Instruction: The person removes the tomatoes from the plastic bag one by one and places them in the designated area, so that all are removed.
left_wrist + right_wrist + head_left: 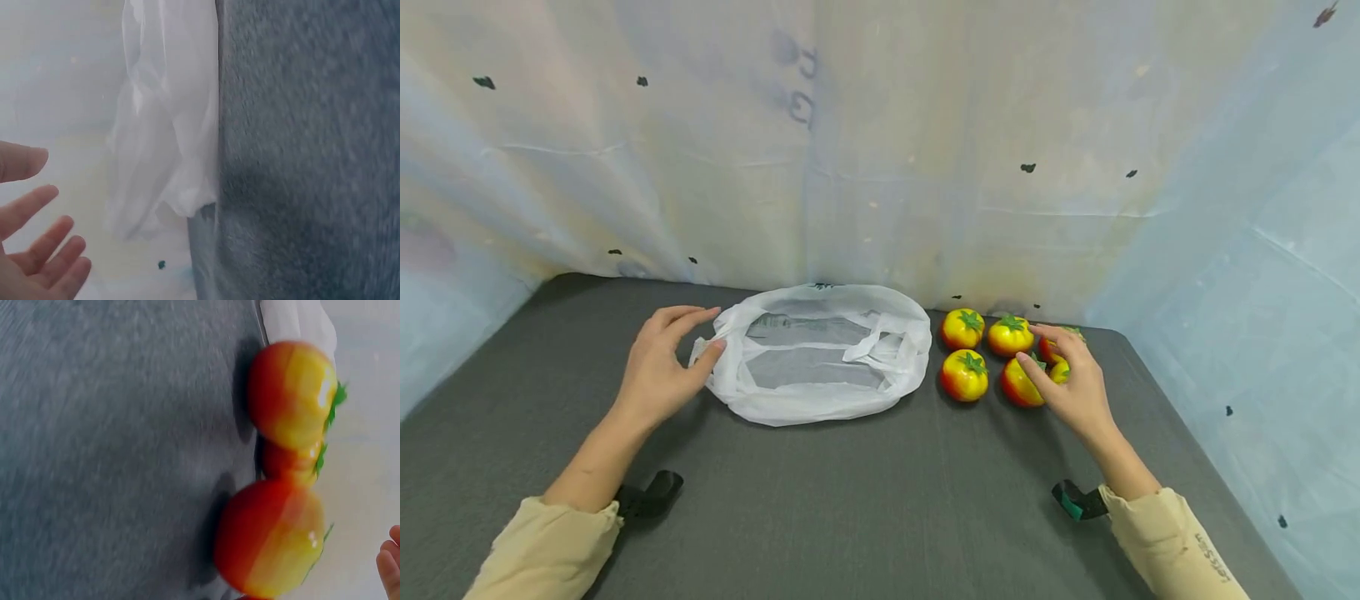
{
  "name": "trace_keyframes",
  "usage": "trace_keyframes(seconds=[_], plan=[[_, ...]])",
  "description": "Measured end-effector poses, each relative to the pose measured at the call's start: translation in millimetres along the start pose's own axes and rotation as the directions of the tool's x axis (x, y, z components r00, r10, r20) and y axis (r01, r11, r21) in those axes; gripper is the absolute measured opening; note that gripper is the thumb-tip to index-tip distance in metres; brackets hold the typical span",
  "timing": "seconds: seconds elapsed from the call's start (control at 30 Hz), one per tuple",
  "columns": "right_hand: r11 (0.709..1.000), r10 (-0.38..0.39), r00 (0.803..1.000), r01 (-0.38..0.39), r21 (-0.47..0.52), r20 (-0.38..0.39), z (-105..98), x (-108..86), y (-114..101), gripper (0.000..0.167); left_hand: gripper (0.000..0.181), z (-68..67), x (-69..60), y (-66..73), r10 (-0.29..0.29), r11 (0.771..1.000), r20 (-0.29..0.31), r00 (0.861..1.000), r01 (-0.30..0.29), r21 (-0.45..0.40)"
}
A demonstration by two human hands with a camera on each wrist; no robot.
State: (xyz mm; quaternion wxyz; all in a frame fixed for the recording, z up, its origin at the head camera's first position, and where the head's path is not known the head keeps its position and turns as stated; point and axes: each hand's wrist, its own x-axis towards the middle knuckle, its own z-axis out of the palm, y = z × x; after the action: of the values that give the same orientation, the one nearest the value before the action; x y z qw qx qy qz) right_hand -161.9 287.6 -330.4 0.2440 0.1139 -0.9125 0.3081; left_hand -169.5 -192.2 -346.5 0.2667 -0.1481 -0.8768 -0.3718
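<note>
A white plastic bag (805, 406) lies on the dark table with its mouth spread open and a handle folded inside. My left hand (662, 367) is at the bag's left end, fingers extended; in the left wrist view a gap shows between the fingers and the bag (172, 106). Right of the bag stand several red-and-yellow, tomato-like fruits (964, 377) with green leafy tops. Over the rightmost ones hovers my right hand (1075, 387), thumb and fingers apart, partly hiding them. In the right wrist view, only fingertips (390, 569) show, away from the near fruit (272, 540).
The dark grey cloth-covered table (865, 500) reaches back to a pale sheet wall (880, 167) with dark marks. Another pale sheet (1262, 333) bounds the right side. Black straps (651, 496) sit on both wrists, by the beige sleeves.
</note>
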Motion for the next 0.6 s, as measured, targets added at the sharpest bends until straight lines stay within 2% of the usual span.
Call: trace_keyframes(seconds=[0.1,0.27,0.43,0.6], plan=[[0.999,-0.052,0.999,0.052,-0.005,-0.009,5.3,-1.1,-5.7,0.041,0.034,2.8,-1.0,6.0,0.054,0.998,-0.022,0.998,-0.054,0.024],[0.983,-0.183,0.983,0.182,-0.004,-0.028,15.5,-2.0,-15.2,0.038,0.031,3.5,-1.1,13.5,0.116,0.984,0.002,0.993,-0.115,0.133],[0.936,-0.326,0.945,0.325,-0.138,0.014,23.5,-3.6,-27.3,0.041,0.028,5.1,-3.1,14.7,0.208,0.961,0.006,0.978,-0.206,0.183],[0.895,-0.376,0.924,0.381,-0.232,0.067,28.9,-3.5,-37.6,0.041,0.027,7.2,-4.5,14.0,0.272,0.947,-0.012,0.962,-0.265,0.182]])
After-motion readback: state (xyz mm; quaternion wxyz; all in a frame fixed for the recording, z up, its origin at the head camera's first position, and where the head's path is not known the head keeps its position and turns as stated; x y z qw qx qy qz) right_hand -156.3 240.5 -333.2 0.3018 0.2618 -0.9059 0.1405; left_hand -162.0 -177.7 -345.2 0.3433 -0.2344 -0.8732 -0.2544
